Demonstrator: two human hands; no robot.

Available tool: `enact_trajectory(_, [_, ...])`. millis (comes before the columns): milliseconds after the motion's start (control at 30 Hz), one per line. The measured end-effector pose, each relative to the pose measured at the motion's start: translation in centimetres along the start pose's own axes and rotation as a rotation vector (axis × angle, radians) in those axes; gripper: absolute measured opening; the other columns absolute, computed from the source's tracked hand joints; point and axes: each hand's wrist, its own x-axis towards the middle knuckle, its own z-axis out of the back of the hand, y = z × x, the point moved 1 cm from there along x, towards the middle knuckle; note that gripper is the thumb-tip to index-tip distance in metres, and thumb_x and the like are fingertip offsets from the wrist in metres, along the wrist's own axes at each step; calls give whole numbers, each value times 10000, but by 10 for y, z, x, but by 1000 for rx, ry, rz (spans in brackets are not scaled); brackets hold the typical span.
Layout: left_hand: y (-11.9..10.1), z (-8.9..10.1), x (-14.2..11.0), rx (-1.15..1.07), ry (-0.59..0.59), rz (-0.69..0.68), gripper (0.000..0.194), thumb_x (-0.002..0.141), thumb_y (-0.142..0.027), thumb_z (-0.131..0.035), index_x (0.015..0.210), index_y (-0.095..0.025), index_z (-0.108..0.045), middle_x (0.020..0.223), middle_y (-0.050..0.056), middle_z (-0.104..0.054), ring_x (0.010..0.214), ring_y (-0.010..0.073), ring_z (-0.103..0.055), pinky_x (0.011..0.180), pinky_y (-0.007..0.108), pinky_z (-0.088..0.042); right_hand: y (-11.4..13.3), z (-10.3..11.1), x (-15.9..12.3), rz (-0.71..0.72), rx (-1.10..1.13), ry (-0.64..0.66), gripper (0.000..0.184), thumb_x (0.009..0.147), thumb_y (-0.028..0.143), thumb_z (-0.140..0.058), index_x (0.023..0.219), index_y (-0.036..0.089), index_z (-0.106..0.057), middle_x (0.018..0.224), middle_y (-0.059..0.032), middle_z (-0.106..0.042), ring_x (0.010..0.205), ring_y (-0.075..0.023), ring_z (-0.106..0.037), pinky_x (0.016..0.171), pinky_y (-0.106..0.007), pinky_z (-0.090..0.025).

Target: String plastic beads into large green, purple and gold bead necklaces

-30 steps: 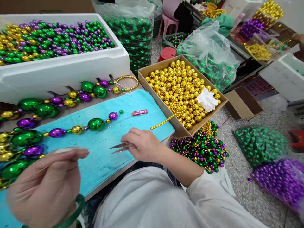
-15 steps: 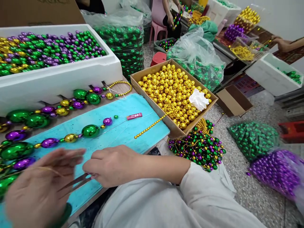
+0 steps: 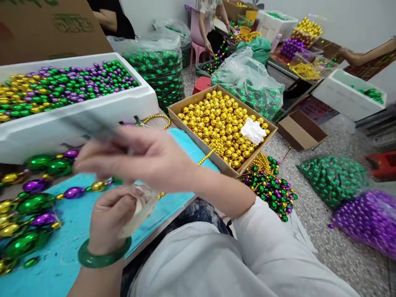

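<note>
My left hand (image 3: 108, 214), wearing a green bangle (image 3: 104, 253), is closed on a crumpled pale piece (image 3: 142, 208), thin and partly see-through; paper or plastic, I cannot tell. Above it my right hand (image 3: 148, 159) is raised and smeared by motion. Dark scissors (image 3: 89, 123) stick out of it to the left, also blurred. Under both hands lies a blue cloth (image 3: 74, 227). A bead strand with a purple bead (image 3: 74, 192) and a gold bead (image 3: 99, 186) runs across it and disappears behind my right hand. Larger green beads (image 3: 35, 202) lie at the left.
Behind the cloth stands a white foam box (image 3: 133, 99) of mixed beads. A cardboard box (image 3: 225, 167) of gold beads, with crumpled white paper (image 3: 253, 131) on top, adjoins the cloth. Bagged beads (image 3: 334, 177) sit on the floor. Other people work at the back.
My right hand has risen up and left with the scissors. My left hand has moved right and closed on the pale crumpled piece. The camera view has shifted slightly.
</note>
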Motion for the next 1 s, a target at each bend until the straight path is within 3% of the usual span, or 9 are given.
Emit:
enact_trajectory(100, [-14, 2, 3, -181, -4, 35, 171, 683, -408, -792, 716, -257, -722, 527, -12, -613, 472, 142, -573, 546, 337, -567, 14, 31, 3, -75, -9, -214, 210, 837, 358, -640, 851, 171, -545, 728, 58, -547, 553, -13, -449, 472, -134, -371])
enact_trajectory(200, [-10, -1, 10, -318, 10, 155, 169, 691, -351, -788, 760, -212, -721, 426, -55, -511, 450, 108, -533, 670, 370, -600, 9, 68, -3, -200, -150, -385, 226, 862, 398, -580, 902, 178, -544, 736, 35, -500, 522, -22, -414, 449, -154, -311])
enact_trajectory(333, [22, -1, 18, -412, -102, 323, 240, 670, -341, -785, 798, -174, -671, 493, -75, -534, 447, 73, -506, 684, 357, -600, -30, 113, -27, -336, -418, -513, 233, 845, 414, -546, 885, 186, -573, 745, -7, -524, 550, -77, -439, 486, -222, -345])
enact_trajectory(500, [49, 0, 15, -417, -137, 391, 300, 647, -355, -791, 787, -153, -619, 772, -30, -659, 433, 33, -516, 664, 319, -580, -76, 150, -74, -601, -1004, -674, 257, 734, 371, -639, 885, 162, -651, 784, -78, -609, 720, -185, -533, 639, -318, -410])
enact_trajectory(600, [55, -2, 12, -358, -128, 383, 297, 671, -373, -776, 794, -146, -630, 750, -20, -656, 463, 56, -559, 655, 293, -552, -82, 142, -96, -663, -817, -621, 317, 778, 471, -582, 817, 165, -653, 724, -55, -604, 640, -157, -504, 606, -299, -379])
enact_trajectory(733, [57, -10, 13, -270, -126, 330, 279, 692, -376, -758, 787, -139, -646, 726, -5, -650, 522, 92, -602, 596, 256, -494, -80, 101, -109, -690, -397, -461, 434, 784, 581, -573, 655, 169, -608, 714, -31, -593, 526, -84, -380, 510, -250, -301])
enact_trajectory(867, [52, -20, 13, -212, -107, 286, 261, 719, -376, -743, 794, -140, -660, 719, -1, -655, 536, 101, -606, 612, 261, -489, -92, 65, -111, -744, -84, -366, 421, 746, 567, -643, 802, 152, -680, 646, 14, -522, 505, -64, -372, 466, -218, -249])
enact_trajectory(1000, [47, -29, 10, -137, -79, 258, 235, 731, -368, -736, 788, -149, -670, 703, -6, -663, 534, 97, -600, 619, 255, -491, -113, 49, -110, -831, 126, -312, 472, 696, 578, -693, 847, 130, -699, 620, 34, -477, 462, -45, -348, 421, -216, -182])
